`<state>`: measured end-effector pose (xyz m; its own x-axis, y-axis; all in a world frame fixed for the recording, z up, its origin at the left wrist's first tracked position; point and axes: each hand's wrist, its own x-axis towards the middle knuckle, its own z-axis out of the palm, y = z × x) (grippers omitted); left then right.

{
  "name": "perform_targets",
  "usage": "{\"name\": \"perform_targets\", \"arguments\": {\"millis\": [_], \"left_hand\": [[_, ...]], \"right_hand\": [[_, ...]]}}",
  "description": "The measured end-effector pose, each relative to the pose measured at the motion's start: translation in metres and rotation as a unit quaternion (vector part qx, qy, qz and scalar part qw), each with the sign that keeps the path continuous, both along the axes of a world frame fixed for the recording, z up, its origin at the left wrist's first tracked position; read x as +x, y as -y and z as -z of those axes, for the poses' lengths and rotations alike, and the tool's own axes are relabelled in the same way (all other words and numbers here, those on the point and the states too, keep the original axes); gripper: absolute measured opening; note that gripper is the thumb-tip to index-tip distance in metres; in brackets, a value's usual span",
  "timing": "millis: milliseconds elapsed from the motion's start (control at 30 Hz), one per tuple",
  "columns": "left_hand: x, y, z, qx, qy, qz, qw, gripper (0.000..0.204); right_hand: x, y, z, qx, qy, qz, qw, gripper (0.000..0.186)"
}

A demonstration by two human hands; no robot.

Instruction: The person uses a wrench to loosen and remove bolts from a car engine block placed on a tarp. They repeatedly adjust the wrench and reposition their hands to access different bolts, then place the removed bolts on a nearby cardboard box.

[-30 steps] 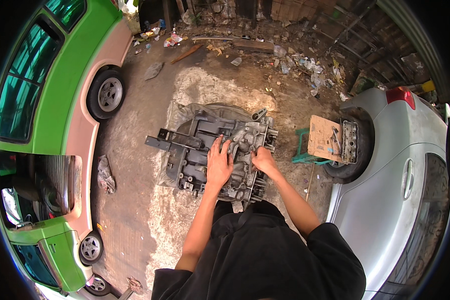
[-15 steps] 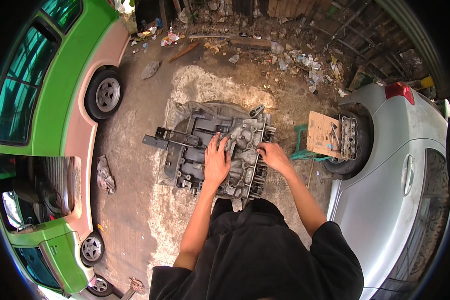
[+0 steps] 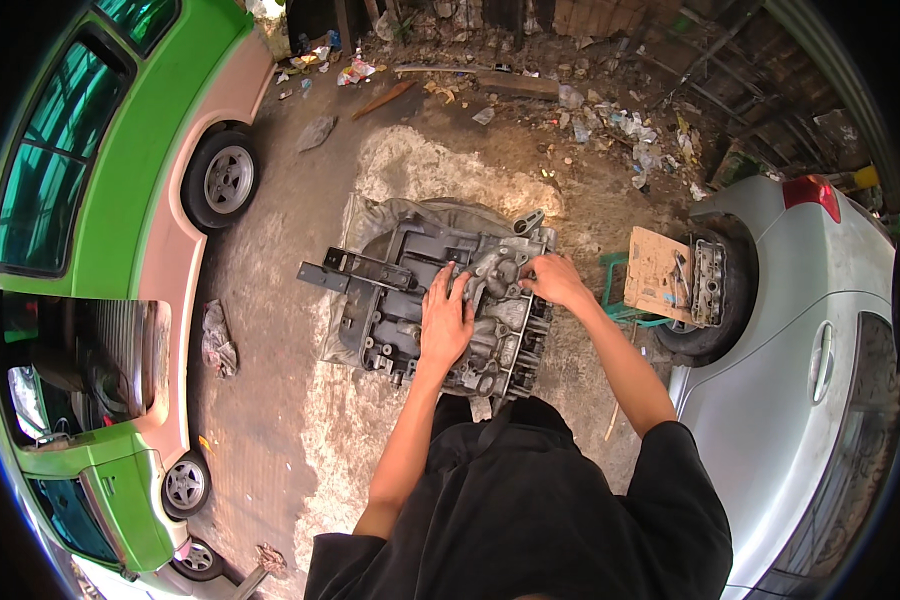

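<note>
A grey metal engine [image 3: 402,335] lies in front of me on the ground, with a black two-armed bracket [image 3: 355,270] sticking out of its left side. My left hand [image 3: 448,325] rests palm down on the middle of it, fingers stretched and a little apart. At the engine's right part, along the edge with the row of valve gear [image 3: 527,350], is my right hand [image 3: 558,280]. Its fingers are bent together against the metal; whatever lies between the fingertips is hidden. A small metal lug [image 3: 530,222] juts from the far right corner.
A green and pink van [image 3: 160,240] stands on the left, a silver car [image 3: 770,400] on the right. Beside that car, a green stool [image 3: 615,275] bears a cardboard sheet [image 3: 658,275] and a cylinder head [image 3: 708,282]. Litter [image 3: 635,130] covers the far ground.
My right hand has slid farther from me along the engine's right edge. The left hand keeps its place on the engine. The whole view has shifted slightly.
</note>
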<state>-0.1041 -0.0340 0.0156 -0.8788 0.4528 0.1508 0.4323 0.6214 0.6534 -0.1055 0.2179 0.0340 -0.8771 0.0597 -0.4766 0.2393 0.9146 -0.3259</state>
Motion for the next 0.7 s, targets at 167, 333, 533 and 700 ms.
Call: {"name": "perform_targets", "arguments": {"millis": [167,333,533,700], "left_hand": [[0.000,-0.001,0.001,0.001,-0.001,-0.001,1.000,0.056],[-0.002,0.000,0.002,-0.002,-0.004,-0.001,1.000,0.056],[0.000,-0.001,0.003,-0.002,0.001,-0.001,1.000,0.056],[0.000,0.000,0.003,-0.009,-0.003,-0.003,1.000,0.055]], "right_hand": [[-0.015,0.004,0.001,0.037,0.060,-0.030,0.997,0.023],[-0.013,0.013,0.004,0.086,0.026,-0.049,0.995,0.034],[-0.002,0.010,0.016,-0.085,0.097,0.048,0.991,0.035],[0.024,0.015,0.029,-0.280,0.067,0.227,0.931,0.035]]}}
